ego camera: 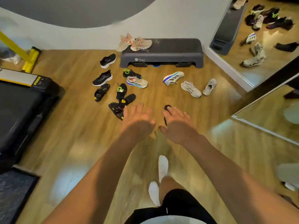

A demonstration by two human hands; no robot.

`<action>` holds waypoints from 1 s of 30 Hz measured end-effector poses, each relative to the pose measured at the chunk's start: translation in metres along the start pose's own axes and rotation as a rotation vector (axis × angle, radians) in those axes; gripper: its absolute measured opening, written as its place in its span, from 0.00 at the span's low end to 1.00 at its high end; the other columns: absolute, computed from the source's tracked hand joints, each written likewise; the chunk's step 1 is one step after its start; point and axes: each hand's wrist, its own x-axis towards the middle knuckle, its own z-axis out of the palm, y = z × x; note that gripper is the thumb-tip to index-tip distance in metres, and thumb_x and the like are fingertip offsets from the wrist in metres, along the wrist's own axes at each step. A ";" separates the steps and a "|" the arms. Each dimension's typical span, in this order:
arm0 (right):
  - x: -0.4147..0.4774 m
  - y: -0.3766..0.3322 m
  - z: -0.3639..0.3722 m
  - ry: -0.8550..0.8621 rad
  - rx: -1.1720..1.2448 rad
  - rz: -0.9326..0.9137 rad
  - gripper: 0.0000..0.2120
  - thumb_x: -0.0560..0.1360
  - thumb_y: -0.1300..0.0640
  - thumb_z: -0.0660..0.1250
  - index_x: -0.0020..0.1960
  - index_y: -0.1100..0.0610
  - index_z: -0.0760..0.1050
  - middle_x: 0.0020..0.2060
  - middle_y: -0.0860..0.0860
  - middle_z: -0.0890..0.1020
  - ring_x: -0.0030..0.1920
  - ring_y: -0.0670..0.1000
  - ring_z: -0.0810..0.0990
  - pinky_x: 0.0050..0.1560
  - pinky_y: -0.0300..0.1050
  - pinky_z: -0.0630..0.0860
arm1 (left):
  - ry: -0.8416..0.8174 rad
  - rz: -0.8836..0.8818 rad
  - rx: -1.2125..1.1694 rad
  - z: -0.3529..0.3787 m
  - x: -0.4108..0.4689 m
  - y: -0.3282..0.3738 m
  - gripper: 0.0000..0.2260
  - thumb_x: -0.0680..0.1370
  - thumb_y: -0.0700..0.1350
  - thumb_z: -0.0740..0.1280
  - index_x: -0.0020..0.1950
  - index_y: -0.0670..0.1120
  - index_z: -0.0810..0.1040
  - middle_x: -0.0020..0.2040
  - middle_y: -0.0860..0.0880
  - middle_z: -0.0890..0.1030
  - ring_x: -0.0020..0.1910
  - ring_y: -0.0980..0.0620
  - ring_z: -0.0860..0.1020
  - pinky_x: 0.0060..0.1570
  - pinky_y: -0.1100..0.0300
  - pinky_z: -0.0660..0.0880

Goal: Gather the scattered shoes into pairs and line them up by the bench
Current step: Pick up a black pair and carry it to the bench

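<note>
Shoes (137, 81) scattered on floor (80, 126) mid-frame, before step surface (178, 44); peach pair (135, 42) on its left end. Left hand (137, 117), right hand (176, 120) both spread wide, empty; right partly covers a black shoe (167, 107). Risk: look-alike black sandals (121, 92) clustered, easy to mispair. Surface front reads "The A"; shoe labels illegible.
</note>
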 end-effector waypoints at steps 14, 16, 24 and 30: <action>0.250 0.057 0.098 -0.140 0.169 0.218 0.21 0.76 0.47 0.63 0.66 0.55 0.67 0.62 0.54 0.73 0.66 0.57 0.69 0.58 0.56 0.71 | -0.314 0.157 -0.033 0.122 0.265 -0.034 0.23 0.80 0.57 0.53 0.73 0.49 0.62 0.75 0.42 0.60 0.72 0.39 0.61 0.70 0.39 0.54; 0.280 0.071 0.127 -0.173 0.219 0.314 0.24 0.76 0.46 0.61 0.69 0.54 0.64 0.65 0.55 0.70 0.68 0.58 0.67 0.63 0.58 0.69 | -0.382 0.186 -0.032 0.164 0.294 -0.037 0.24 0.79 0.56 0.54 0.74 0.49 0.62 0.75 0.41 0.60 0.71 0.39 0.62 0.69 0.39 0.56; 0.399 0.126 0.303 -0.138 0.274 0.624 0.27 0.78 0.49 0.57 0.76 0.55 0.57 0.73 0.57 0.63 0.72 0.58 0.63 0.68 0.56 0.64 | -0.498 0.255 -0.216 0.385 0.391 -0.045 0.25 0.77 0.54 0.57 0.74 0.50 0.61 0.73 0.44 0.63 0.69 0.40 0.66 0.67 0.43 0.60; 0.482 0.204 0.425 -0.134 0.317 0.745 0.29 0.76 0.49 0.60 0.74 0.54 0.56 0.71 0.56 0.65 0.69 0.60 0.65 0.66 0.59 0.66 | -0.571 0.174 -0.417 0.548 0.465 -0.024 0.23 0.78 0.55 0.59 0.70 0.47 0.64 0.68 0.42 0.70 0.65 0.39 0.70 0.62 0.47 0.68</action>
